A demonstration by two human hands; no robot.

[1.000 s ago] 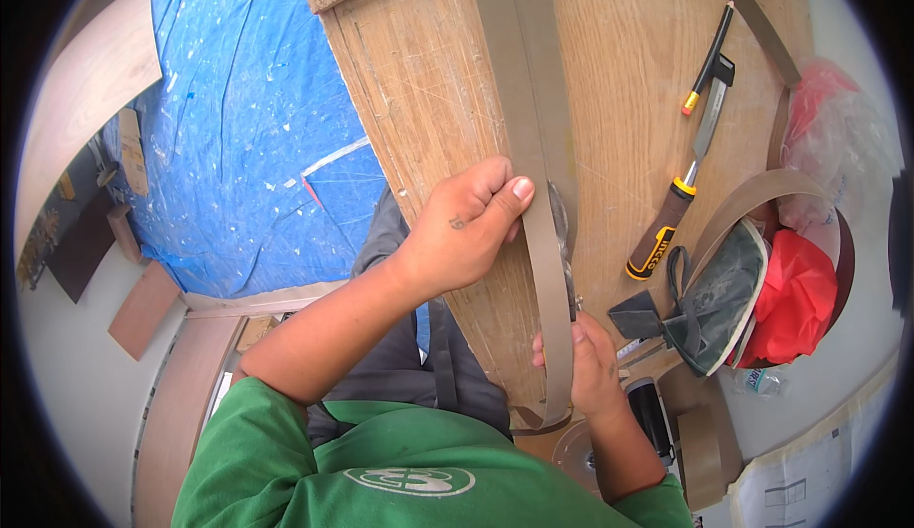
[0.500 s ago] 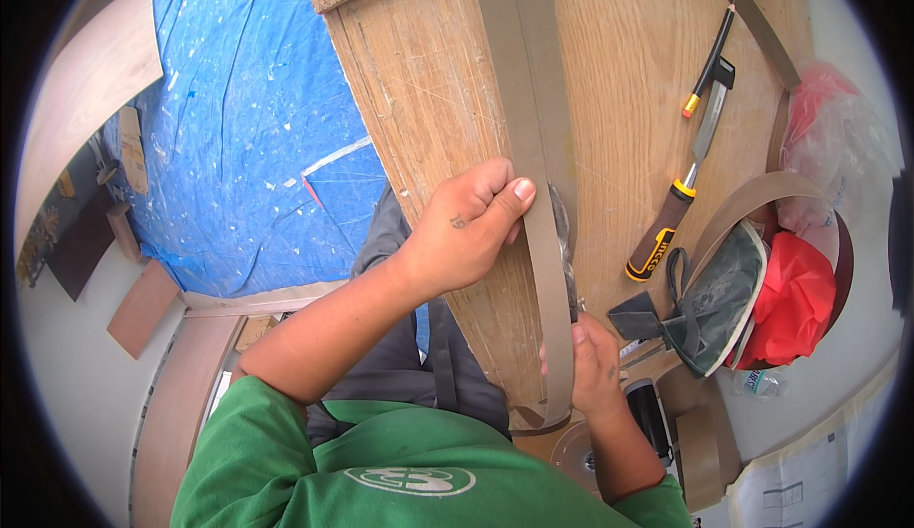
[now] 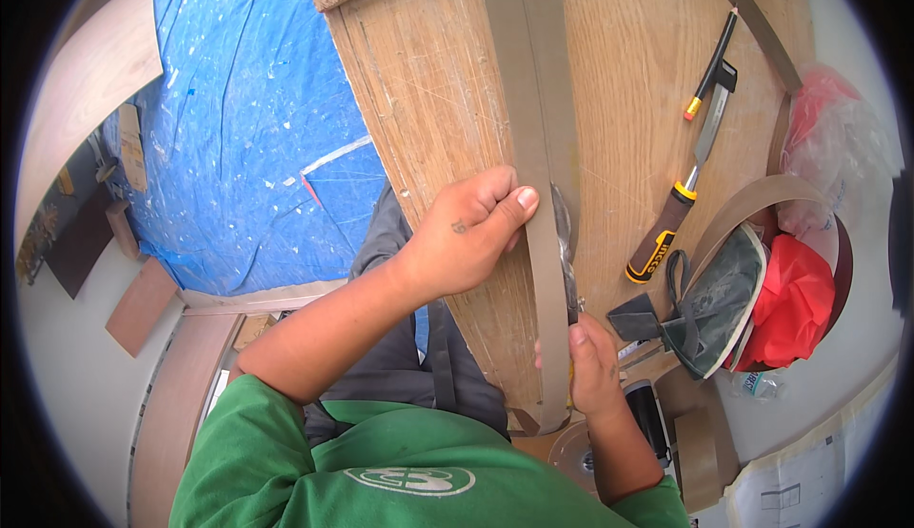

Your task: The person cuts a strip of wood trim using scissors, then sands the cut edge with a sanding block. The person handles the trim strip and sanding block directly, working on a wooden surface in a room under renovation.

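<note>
A long brown edging strip (image 3: 533, 80) runs from the far edge of the wooden board toward me, its near end curling below my hands. My left hand (image 3: 476, 228) grips the strip's left side, thumb on top and fingers folded beneath. Close by on the right, my right hand (image 3: 592, 361) is closed around a pair of metal shears (image 3: 564, 242). Their dark blades point away from me along the strip's right edge. The handles are mostly hidden by my fingers and the strip.
A wood-grain board (image 3: 619, 90) lies beneath the strip. On it rest a chisel (image 3: 666, 228) with a brown-and-yellow handle and a black pencil (image 3: 712, 66). Right of them are a dark pouch (image 3: 719, 304), red plastic (image 3: 790, 290) and coiled edging (image 3: 752, 195). Blue sheeting (image 3: 257, 128) spreads at left.
My left hand and the strip have shifted slightly to the right, the hand also a little nearer to me. My right hand stays closed on the shears in almost the same place.
</note>
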